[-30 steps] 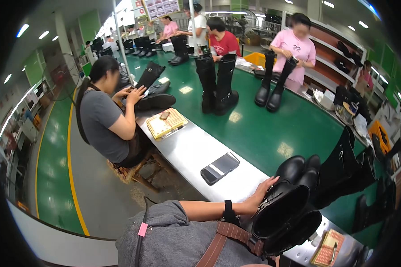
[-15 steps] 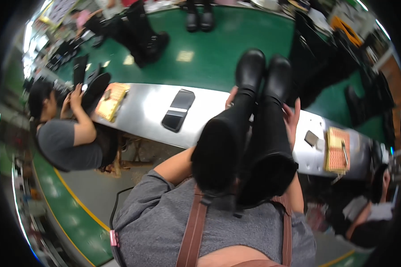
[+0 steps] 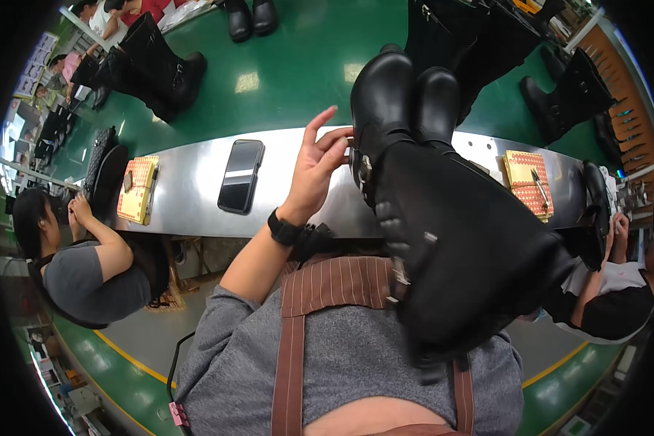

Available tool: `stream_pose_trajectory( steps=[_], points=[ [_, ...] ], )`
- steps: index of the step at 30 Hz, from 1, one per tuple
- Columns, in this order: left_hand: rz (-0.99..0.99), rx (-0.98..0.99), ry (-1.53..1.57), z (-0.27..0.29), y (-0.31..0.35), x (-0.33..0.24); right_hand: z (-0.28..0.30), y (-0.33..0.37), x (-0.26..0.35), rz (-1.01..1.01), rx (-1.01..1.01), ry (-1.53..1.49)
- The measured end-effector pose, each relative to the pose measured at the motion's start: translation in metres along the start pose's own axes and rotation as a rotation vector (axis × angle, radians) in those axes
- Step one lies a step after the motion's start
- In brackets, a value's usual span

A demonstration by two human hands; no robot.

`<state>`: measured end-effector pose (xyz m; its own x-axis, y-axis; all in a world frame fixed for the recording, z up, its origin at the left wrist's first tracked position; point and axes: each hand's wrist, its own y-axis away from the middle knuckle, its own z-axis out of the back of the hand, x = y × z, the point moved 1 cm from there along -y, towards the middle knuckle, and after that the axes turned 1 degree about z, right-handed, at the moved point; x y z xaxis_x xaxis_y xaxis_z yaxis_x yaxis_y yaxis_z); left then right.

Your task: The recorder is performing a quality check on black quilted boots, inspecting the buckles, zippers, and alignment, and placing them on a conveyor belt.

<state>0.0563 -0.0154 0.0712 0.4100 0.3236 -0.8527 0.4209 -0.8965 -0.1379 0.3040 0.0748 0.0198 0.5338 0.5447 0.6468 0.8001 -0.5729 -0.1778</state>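
Note:
A pair of black leather boots (image 3: pixel 381 91) fills the space in front of me, the toes pointing away over the bench and the dark shafts tilting down to the right toward my chest. Metal buckles (image 3: pixel 365 167) show on the left boot's ankle and higher on its shaft. My left hand (image 3: pixel 314 171), with a black watch on the wrist, is at the left boot's side near the ankle buckle. Its thumb and a finger come together at the boot's edge while the index finger points up; the exact bit pinched is too small to tell. My right hand is hidden behind the boots.
A steel bench (image 3: pixel 196 156) crosses ahead, with a black phone (image 3: pixel 240 176), a yellow patterned pad (image 3: pixel 138 189) at left and another pad (image 3: pixel 528 182) with a pen at right. Co-workers sit at both ends. More black boots (image 3: pixel 568 94) stand on the green floor beyond.
The boots have swung so their shafts lean right, showing the buckles. My left hand has come out from behind them to the left boot's side. My right hand has gone out of sight.

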Motion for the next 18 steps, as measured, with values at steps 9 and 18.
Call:
stream_pose_trajectory(
  steps=[9,18],
  points=[
    [0.243,0.072,0.143,0.003,0.004,0.018,0.036,0.071,0.035,-0.107,0.18,-0.257],
    [0.425,0.11,0.524,0.033,0.001,0.022,0.004,-0.081,-0.01,-0.304,-0.069,-0.311]
  ],
)
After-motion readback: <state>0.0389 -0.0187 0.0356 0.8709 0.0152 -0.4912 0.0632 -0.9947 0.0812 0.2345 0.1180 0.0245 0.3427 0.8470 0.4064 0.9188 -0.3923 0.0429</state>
